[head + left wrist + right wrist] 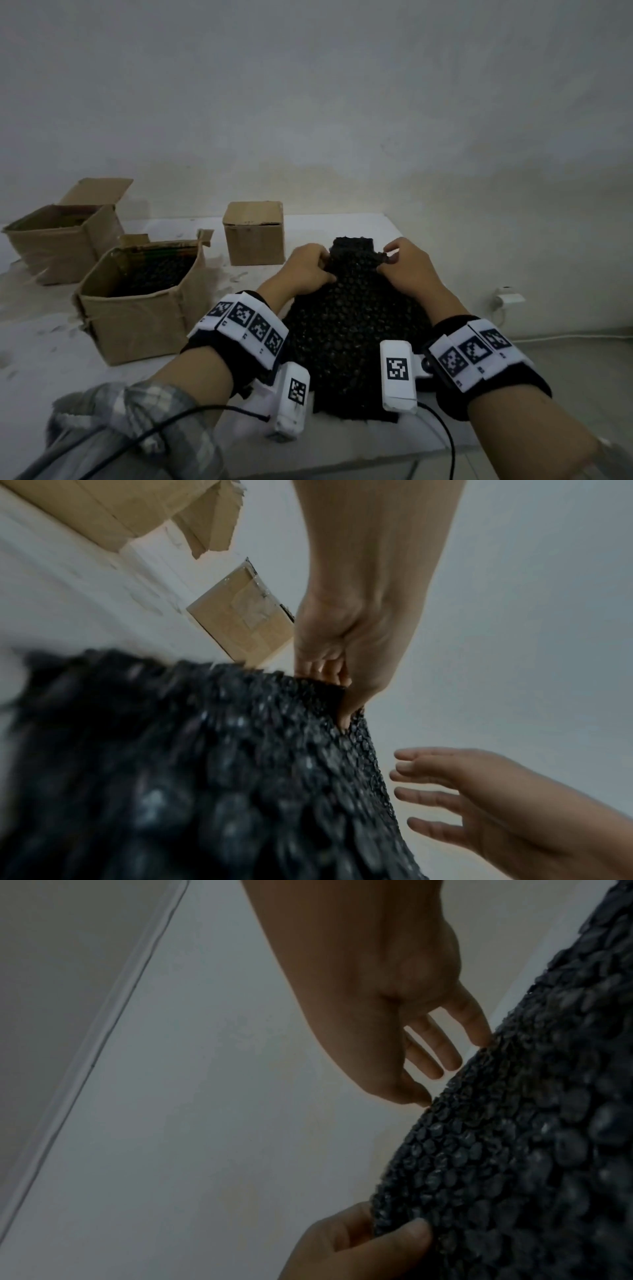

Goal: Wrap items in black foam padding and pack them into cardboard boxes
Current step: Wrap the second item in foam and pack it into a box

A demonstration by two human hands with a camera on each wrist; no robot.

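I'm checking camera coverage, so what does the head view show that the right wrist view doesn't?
Head only: the table with three cardboard boxes, one closed. Right wrist only: close up, the right hand pinches the black padding while the left hand touches it with straight fingers. Shared: both hands and the padding.

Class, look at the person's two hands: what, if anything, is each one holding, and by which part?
The right hand pinches the black bubble padding at its far edge, thumb on one face. The left hand touches that edge with relaxed fingers, gripping nothing.
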